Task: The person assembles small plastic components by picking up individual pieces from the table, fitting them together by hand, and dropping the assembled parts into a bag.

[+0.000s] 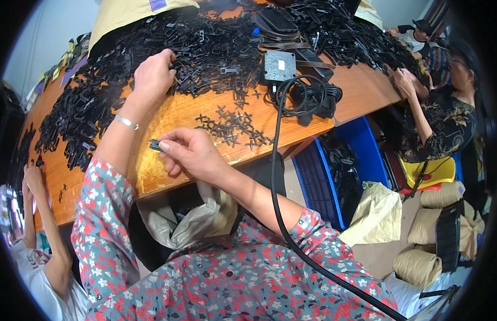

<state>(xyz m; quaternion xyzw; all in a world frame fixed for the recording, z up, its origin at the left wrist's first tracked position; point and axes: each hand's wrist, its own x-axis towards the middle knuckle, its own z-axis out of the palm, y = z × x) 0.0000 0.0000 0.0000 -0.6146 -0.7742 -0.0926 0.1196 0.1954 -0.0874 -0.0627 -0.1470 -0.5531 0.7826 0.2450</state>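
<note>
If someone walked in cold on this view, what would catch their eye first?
Probably the sprawling heap of black plastic pieces across the wooden table, with the left hand at its near edge. Next, the right hand, pinching one small black piece nearer the person. Then the bright blue bin below the table, right of centre.

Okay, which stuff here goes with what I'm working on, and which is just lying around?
Likely part of the job:
Small black piece, pinched in your right hand
Heap of black parts, at your left hand
Cross-shaped pieces, loose near your right hand

Probably just lying around:
Dark phone-like slab
Grey box
Black cable
</note>
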